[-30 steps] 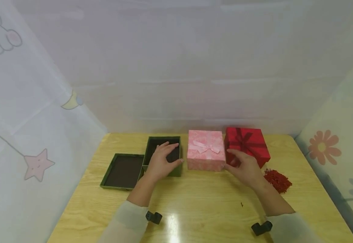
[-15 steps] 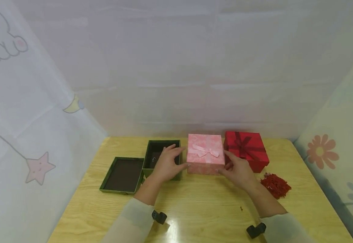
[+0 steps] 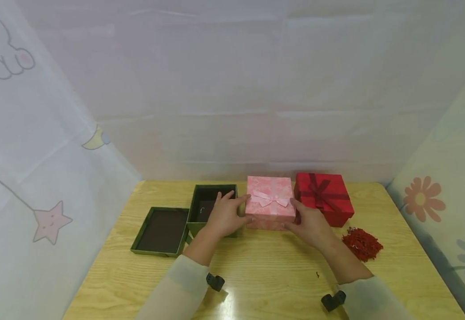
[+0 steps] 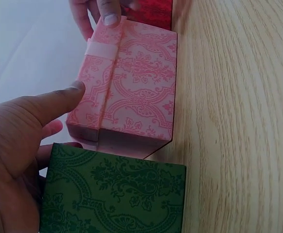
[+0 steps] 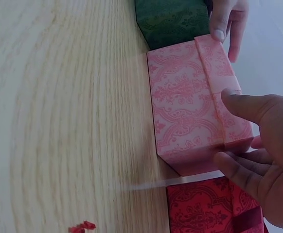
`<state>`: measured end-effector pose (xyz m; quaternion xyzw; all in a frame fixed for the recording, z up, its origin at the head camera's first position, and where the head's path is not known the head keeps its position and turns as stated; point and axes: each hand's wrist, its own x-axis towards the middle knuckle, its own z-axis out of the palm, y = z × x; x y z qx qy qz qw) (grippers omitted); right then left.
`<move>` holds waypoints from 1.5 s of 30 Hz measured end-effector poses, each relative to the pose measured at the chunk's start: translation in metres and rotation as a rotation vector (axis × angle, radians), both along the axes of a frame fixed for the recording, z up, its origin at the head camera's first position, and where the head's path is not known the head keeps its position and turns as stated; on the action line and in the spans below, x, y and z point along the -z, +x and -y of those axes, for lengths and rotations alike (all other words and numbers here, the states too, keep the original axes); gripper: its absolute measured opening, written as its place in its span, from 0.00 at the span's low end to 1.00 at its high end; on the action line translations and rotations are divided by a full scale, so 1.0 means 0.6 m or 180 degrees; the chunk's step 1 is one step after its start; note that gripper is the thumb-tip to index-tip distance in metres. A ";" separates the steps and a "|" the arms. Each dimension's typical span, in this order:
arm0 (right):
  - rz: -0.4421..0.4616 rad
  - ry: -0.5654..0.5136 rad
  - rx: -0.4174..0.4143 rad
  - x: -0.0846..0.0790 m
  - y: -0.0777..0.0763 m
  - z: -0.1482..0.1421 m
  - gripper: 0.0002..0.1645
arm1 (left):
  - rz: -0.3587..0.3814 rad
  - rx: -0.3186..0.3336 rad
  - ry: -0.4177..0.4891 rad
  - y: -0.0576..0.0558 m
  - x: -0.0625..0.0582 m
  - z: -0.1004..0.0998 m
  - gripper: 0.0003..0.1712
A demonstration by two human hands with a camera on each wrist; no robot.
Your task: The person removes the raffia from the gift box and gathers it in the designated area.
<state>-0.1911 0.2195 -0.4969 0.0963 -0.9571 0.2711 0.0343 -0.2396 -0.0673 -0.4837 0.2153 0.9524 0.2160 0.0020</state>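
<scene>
A pink gift box with a bow on its lid stands at the back middle of the table, the lid seated on it. My left hand grips the lid's left side; in the left wrist view its thumb lies on the lid's front edge near the corner. Gripping the right side is my right hand, its thumb pressed on the lid's front edge and its fingers round the side. Close beside the left hand stands an open green box with a small pale curved thing inside.
The green box's lid lies inner side up at the left. A red gift box with a dark ribbon stands just right of the pink one. Red shredded paper lies heaped on the table at the right. A curtain hangs behind.
My left hand has moved right, from over the green box to the pink lid. The right hand has shifted left and taken hold of the lid. The pink box shows no clear movement.
</scene>
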 end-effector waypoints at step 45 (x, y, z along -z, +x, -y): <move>-0.0837 -0.0130 -0.0068 -0.033 0.007 0.000 0.39 | -0.0071 0.0018 0.1021 0.001 -0.027 0.010 0.43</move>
